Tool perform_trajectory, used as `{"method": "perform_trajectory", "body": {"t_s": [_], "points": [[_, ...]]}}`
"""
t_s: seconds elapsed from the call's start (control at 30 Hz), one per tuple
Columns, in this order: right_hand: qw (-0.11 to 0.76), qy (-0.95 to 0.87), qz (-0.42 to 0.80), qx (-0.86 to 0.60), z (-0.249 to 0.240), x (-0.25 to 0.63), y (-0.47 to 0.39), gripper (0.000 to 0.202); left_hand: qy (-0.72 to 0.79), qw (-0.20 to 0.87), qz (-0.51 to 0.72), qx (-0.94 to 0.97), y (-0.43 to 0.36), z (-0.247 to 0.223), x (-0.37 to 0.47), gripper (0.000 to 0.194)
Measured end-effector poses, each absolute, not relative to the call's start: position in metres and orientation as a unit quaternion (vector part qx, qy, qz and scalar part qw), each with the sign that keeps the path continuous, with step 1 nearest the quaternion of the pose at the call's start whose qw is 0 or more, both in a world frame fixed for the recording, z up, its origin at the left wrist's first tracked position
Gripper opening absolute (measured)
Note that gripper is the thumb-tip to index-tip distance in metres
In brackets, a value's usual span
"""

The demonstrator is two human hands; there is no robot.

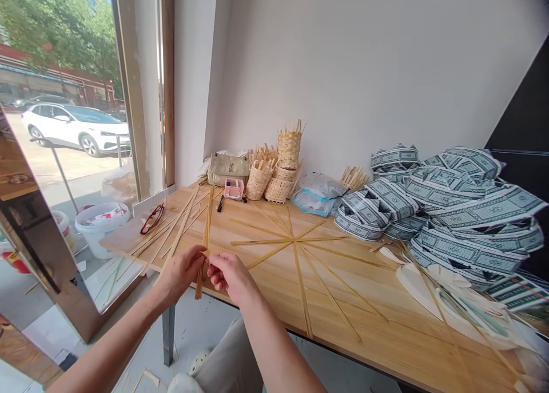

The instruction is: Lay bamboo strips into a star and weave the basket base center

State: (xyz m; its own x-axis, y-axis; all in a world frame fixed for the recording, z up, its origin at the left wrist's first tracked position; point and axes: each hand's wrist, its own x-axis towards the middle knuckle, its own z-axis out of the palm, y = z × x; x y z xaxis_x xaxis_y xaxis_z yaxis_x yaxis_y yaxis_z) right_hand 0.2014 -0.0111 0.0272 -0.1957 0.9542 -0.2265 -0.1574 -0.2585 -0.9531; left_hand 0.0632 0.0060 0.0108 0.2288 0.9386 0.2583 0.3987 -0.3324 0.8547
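Both hands meet over the table's front edge, left of centre. A narrow bundle of yellow bamboo strips [208, 215] runs lengthwise between them, its near end hanging past the edge. My left hand [182, 272] is closed, thumb and fingers pinching the bundle. Close against it, my right hand [227, 272] is closed too, with thumb and index finger pinched at the same bundle and the other fingers curled. To the right, a star of crossed yellow strips [293, 241] lies flat on the wooden table [266, 273].
Loose strips [182, 227] and red glasses [152, 219] lie at the left. Behind stand a beige bag [228, 169], a pink box [234, 188], woven baskets [289, 150] and a plastic bag [317, 193]. Patterned woven bands [467, 204] are piled at the right.
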Motion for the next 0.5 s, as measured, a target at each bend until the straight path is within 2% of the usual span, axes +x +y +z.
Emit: {"method": "perform_trajectory", "body": {"t_s": [0.13,0.2,0.5], "points": [[0.432,-0.43,0.666,-0.431,0.026,0.203,-0.012,0.026,0.448,0.501,0.441,0.595,0.013,0.02,0.069,0.042],[0.427,-0.431,0.67,-0.428,0.026,0.201,-0.011,0.028,0.416,0.547,0.452,0.568,0.015,0.023,0.072,0.048],[0.419,-0.418,0.68,-0.434,0.027,0.195,-0.013,0.026,0.373,0.636,0.445,0.508,0.019,0.022,0.076,0.031]]}}
